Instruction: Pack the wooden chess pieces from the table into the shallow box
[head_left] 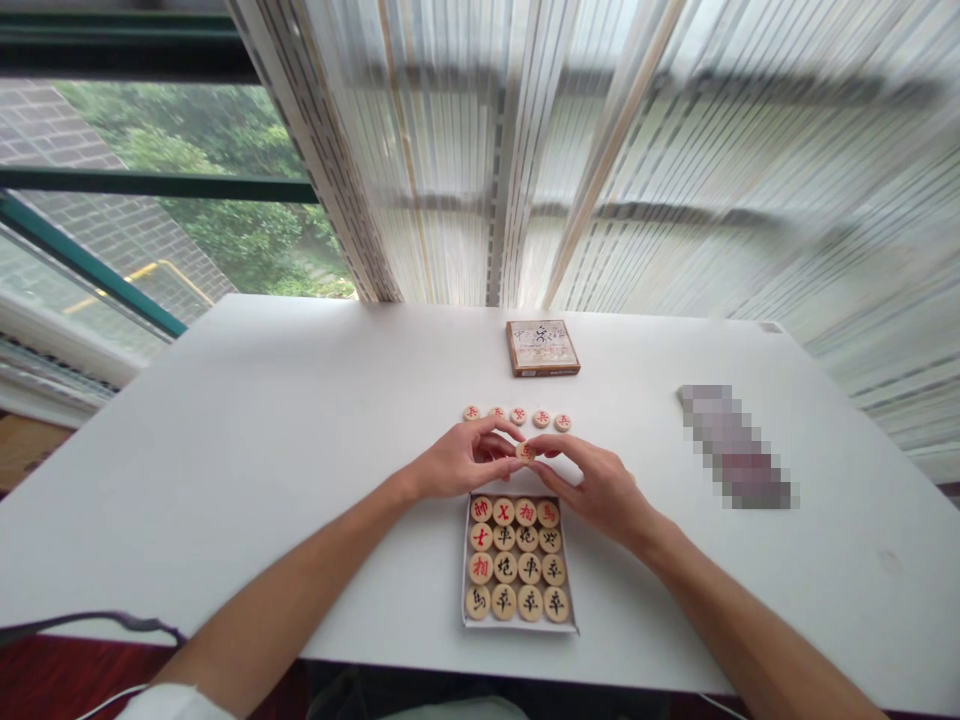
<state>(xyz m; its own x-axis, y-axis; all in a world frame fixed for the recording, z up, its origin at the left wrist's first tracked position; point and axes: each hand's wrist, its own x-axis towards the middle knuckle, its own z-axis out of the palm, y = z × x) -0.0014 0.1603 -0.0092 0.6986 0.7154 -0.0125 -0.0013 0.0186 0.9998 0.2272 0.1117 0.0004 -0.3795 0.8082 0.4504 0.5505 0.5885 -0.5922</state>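
five round pieces (541, 419) in a row between closed box (544, 343) and open tray (466, 600)

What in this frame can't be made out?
All in the head view:
- Object at the table's right: pixelated.
- Marking on the held piece: small, partly covered by fingers.
- Second red piece from left in the row: lower part behind the left hand.
- Box's fine print: too small.

Wooden discs (505, 568) inside the open tray (520, 627) are showing red 帥, 士, 相, 馬 and black 車, 炮, 馬, 卒. Beyond the tray, a held disc (526, 453) is bearing 馬; farther off, row discs (541, 419) are reading 兵.
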